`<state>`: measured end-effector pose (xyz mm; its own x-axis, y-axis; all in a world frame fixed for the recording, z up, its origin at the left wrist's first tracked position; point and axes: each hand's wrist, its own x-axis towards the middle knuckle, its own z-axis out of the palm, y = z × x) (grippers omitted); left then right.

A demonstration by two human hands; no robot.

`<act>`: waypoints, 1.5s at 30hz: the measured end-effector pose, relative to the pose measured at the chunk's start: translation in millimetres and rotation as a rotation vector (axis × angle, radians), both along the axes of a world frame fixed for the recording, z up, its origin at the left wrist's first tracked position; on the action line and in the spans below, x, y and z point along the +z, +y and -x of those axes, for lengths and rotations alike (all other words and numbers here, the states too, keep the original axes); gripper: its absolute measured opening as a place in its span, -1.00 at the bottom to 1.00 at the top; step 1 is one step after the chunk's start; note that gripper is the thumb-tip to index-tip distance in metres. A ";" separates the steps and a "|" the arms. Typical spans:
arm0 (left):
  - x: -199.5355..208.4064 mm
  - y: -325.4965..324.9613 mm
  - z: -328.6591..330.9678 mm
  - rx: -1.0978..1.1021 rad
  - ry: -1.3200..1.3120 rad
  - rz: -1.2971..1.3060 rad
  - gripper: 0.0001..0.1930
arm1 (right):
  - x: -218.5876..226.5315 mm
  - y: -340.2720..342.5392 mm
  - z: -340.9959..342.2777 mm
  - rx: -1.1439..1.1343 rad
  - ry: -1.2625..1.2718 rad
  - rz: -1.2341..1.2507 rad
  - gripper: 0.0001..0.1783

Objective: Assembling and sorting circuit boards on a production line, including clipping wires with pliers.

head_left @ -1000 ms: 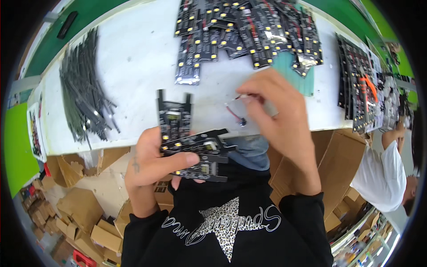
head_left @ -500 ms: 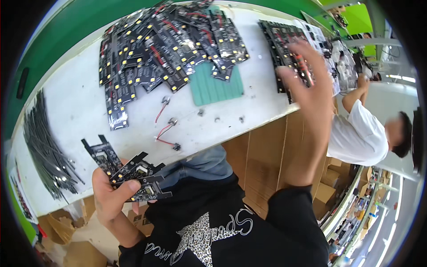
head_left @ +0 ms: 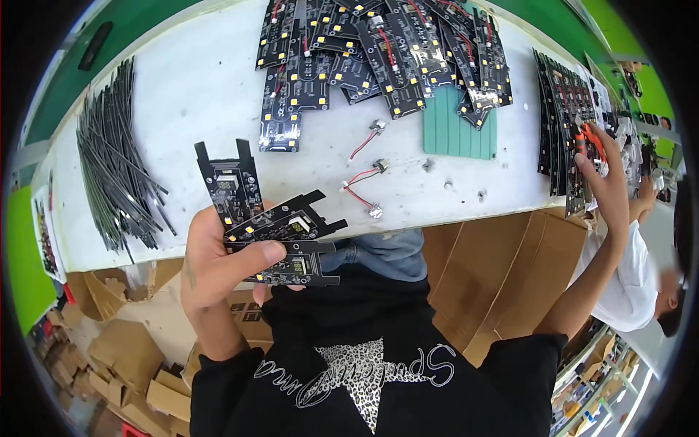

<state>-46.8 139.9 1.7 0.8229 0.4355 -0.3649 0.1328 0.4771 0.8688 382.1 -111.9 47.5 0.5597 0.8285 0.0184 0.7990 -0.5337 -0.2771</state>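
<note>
Three black circuit boards (head_left: 231, 186) with forked ends and small yellow LEDs are fanned out in my left hand (head_left: 215, 255). Its thumb presses on the lowest one, in front of my body at the table's near edge. Far to the right, my right hand (head_left: 608, 175) closes round the orange handles of small pliers (head_left: 593, 140). The pliers lie against a row of stacked black circuit boards (head_left: 551, 131), and their tip is hard to make out. Between the hands, small metal parts with red and black wires (head_left: 357, 191) rest on the white table.
A big heap of LED circuit boards (head_left: 291, 87) covers the table's far middle, partly over a green ridged mat (head_left: 459, 135). Black cable ties (head_left: 116, 153) are bundled at left. A co-worker in a white shirt (head_left: 619, 284) sits at right. Cardboard (head_left: 495, 269) stands below the table edge.
My right hand has gone from hovering blurred above the stacked boards to gripping the orange-handled pliers. The view has swung to the right. My left hand keeps its three boards.
</note>
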 end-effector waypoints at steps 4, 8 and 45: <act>-0.6 -0.4 2.6 0.026 0.009 -0.023 -0.73 | -0.8 2.9 0.9 0.071 -0.090 0.025 -0.48; -0.2 -2.1 2.0 0.061 0.029 0.012 -0.69 | -4.0 9.9 2.7 0.039 -0.126 0.039 -0.58; 3.9 12.7 -2.8 -0.229 0.236 -0.076 -0.73 | -8.0 99.5 189.8 0.841 0.202 -0.036 -0.48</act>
<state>-44.0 152.6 5.6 0.7993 0.2824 -0.5305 0.4305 0.3468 0.8333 192.3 -12.4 39.5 -0.2435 0.9697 0.0188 0.8583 0.2245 -0.4614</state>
